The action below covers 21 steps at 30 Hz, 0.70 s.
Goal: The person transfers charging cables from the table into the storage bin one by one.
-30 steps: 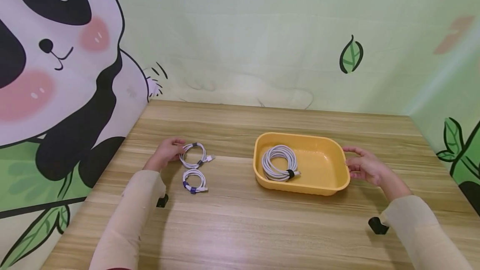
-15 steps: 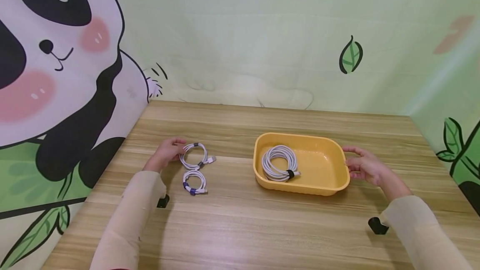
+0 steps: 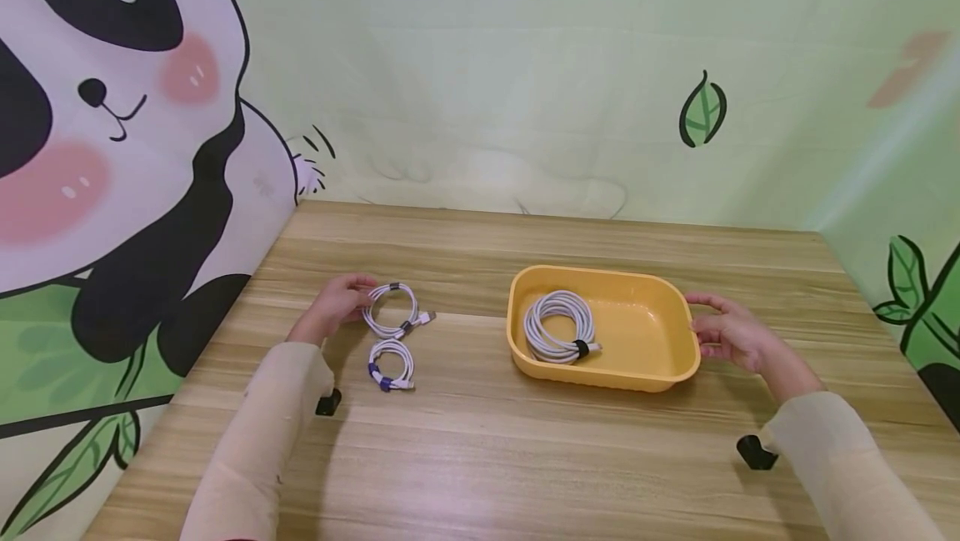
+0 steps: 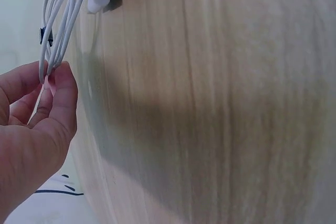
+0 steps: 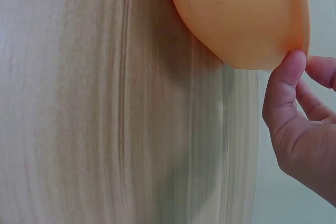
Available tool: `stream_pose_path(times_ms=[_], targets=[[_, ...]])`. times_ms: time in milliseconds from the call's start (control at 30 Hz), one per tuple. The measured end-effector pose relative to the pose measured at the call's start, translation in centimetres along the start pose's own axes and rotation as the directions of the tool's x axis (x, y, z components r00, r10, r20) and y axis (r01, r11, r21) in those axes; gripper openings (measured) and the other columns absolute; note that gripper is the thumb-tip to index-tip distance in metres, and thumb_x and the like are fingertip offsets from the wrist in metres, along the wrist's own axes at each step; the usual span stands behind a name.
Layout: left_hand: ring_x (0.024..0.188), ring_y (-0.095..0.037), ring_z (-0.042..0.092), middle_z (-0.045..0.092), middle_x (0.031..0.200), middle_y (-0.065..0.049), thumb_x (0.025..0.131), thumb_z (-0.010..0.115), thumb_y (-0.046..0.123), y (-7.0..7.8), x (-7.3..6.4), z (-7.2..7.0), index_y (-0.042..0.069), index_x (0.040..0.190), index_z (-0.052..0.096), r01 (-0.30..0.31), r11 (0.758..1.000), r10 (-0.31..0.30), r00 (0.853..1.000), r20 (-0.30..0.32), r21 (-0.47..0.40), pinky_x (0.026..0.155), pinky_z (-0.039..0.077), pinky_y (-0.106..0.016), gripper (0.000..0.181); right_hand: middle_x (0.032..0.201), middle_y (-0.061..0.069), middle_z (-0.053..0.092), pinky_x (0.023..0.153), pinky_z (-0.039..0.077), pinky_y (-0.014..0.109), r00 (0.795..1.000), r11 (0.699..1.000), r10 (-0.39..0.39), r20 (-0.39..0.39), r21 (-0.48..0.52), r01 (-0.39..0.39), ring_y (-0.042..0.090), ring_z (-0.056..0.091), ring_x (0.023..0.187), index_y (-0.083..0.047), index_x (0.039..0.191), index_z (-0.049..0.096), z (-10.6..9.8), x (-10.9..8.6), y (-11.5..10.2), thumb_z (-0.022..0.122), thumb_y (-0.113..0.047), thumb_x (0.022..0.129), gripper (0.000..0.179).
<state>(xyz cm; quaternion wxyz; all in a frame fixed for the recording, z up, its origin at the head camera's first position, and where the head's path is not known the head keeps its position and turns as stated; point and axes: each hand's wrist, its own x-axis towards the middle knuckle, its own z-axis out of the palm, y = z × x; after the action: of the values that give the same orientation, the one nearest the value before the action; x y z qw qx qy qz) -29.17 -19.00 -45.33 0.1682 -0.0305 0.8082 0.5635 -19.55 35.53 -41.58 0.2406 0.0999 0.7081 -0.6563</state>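
Note:
In the head view, my left hand [image 3: 337, 306] is at the left side of a coiled white USB cable [image 3: 391, 333] with dark ties. The left wrist view shows its thumb and fingers pinching the loops [image 4: 60, 30]. Just below lies a smaller white coiled cable [image 3: 392, 383] with blue ties, close against the first coil. On the right stands a yellow plastic tray [image 3: 660, 378] holding a thicker white cable coil [image 3: 561, 349] with a black tie. My right hand [image 3: 731, 337] touches the tray's right end with relaxed fingertips at the outer wall and rim [image 5: 286, 59].
Everything stands on a wood-grain table [image 3: 480, 458]. Behind it rises a pale green wall covering [image 3: 480, 107] with leaf prints, and a panda picture [image 3: 112, 107] fills the left. A black piece [image 3: 756, 452] shows below the right cuff, another black piece [image 3: 327, 402] below the left.
The two coiled cables on the left have shifted slightly to the right with my left hand. My right hand and the tray stay in place.

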Motion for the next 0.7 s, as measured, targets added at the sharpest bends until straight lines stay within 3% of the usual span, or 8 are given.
stream_pose_path(times_ms=[300, 533, 700], targets=[[0.088, -0.016, 0.054, 0.048, 0.117, -0.023, 0.083, 0.045, -0.007, 0.4, 0.1, 0.2, -0.008, 0.124, 0.042, -0.006, 1.000, 0.006, 1.000, 0.031, -0.001, 0.073, 0.048, -0.021, 0.041, 0.074, -0.003, 0.057, 0.059, 0.052, 0.022, 1.000, 1.000, 0.001, 0.001, 0.002, -0.001, 0.008, 0.055, 0.062, -0.011, 0.131, 0.022, 0.0, -0.1, 0.0, 0.048, -0.005, 0.086, 0.051], [0.085, -0.014, 0.052, 0.051, 0.109, -0.016, 0.082, 0.046, -0.006, 1.0, 0.2, 0.5, -0.007, 0.123, 0.043, -0.012, 1.000, 0.013, 1.000, 0.019, -0.019, 0.070, 0.046, -0.020, 0.041, 0.074, -0.003, 0.057, 0.058, 0.052, 0.022, 1.000, 1.000, -0.004, 0.008, 0.003, 0.004, 0.008, 0.055, 0.062, -0.010, 0.131, 0.021, 0.0, 0.0, 0.0, 0.048, -0.006, 0.087, 0.052], [0.085, -0.016, 0.052, 0.048, 0.116, -0.022, 0.083, 0.045, -0.006, 1.4, 0.2, 0.7, -0.007, 0.123, 0.043, -0.027, 0.999, 0.028, 0.999, 0.015, -0.030, 0.069, 0.046, -0.020, 0.041, 0.074, -0.003, 0.058, 0.058, 0.051, 0.021, 1.000, 1.000, -0.006, 0.010, 0.004, 0.006, 0.008, 0.055, 0.062, -0.012, 0.130, 0.023, 0.0, 0.0, 0.0, 0.048, -0.006, 0.087, 0.050]])
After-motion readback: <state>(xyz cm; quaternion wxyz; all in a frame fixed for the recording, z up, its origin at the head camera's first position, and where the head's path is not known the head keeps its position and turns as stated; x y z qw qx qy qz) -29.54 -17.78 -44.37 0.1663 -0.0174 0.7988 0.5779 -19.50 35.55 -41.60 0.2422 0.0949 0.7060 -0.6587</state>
